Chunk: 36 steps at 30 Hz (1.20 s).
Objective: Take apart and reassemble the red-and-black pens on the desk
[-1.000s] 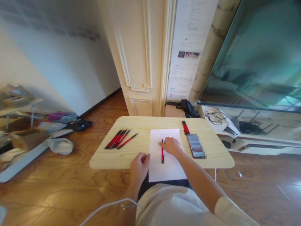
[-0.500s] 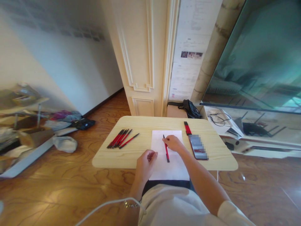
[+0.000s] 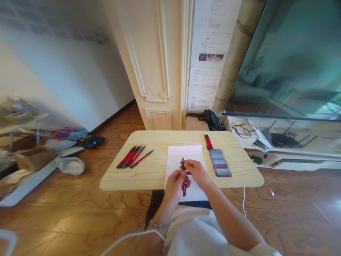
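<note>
I hold a red and black pen (image 3: 183, 177) upright over a white sheet of paper (image 3: 183, 156) on a small light wooden table (image 3: 149, 170). My right hand (image 3: 195, 171) pinches the pen near its top end. My left hand (image 3: 174, 183) is closed round its middle. A loose bunch of several red and black pens (image 3: 133, 156) lies on the table's left part. Another few pens (image 3: 208, 141) lie at the back right, beside a phone (image 3: 220, 163).
A cream panelled door (image 3: 157, 64) stands behind the table. A black bag (image 3: 211, 121) lies on the floor beyond it. Right is a low white unit (image 3: 279, 149) under a large screen (image 3: 287, 60). Clothes and shelves (image 3: 32, 149) clutter the floor at left.
The pen lay on the paper under my right hand; now it is lifted and held by both hands. My left hand moved right from the table edge onto the pen.
</note>
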Motion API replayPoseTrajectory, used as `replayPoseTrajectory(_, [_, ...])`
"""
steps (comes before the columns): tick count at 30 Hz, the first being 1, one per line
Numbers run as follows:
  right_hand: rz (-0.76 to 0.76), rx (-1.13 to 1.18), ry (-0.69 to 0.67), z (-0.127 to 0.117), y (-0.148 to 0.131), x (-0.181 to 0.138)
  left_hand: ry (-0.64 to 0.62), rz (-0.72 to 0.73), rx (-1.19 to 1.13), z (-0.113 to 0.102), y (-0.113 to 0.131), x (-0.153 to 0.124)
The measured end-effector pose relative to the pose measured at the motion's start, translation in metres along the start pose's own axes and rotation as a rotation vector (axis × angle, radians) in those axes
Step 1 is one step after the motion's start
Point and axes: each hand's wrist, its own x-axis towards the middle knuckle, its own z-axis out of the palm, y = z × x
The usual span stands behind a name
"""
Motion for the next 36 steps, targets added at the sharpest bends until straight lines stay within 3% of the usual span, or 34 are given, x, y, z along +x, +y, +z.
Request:
replayPoseTrajectory(9, [-0.024, -0.022, 0.257, 0.023, 0.008, 0.003, -0.041, 0.188, 0.237, -0.001, -0.006, -0.006])
replayPoseTrajectory(18, [0.085, 0.266, 0.16, 0.024, 0.007, -0.002, -0.16, -0.07, -0.199, 0.001, -0.006, -0.011])
replayPoseTrajectory(23, [0.061, 0.396, 0.038, 0.022, 0.003, -0.007, -0.235, -0.165, -0.332, 0.001, 0.002, -0.015])
replayPoseTrajectory(26, [0.097, 0.371, -0.027, 0.019, 0.002, -0.004, -0.179, -0.086, -0.271, 0.0, 0.002, -0.012])
replayPoseTrajectory(30, [0.033, 0.249, 0.082, 0.013, 0.003, 0.003, -0.064, 0.029, -0.079, -0.003, -0.004, -0.005])
replayPoseTrajectory(33, [-0.013, 0.136, 0.178, 0.011, 0.005, 0.007, -0.018, 0.036, -0.016, -0.005, -0.006, -0.003])
replayPoseTrajectory(36, [0.023, 0.211, 0.136, 0.009, 0.007, 0.007, -0.041, 0.005, -0.075, -0.005, -0.006, -0.005])
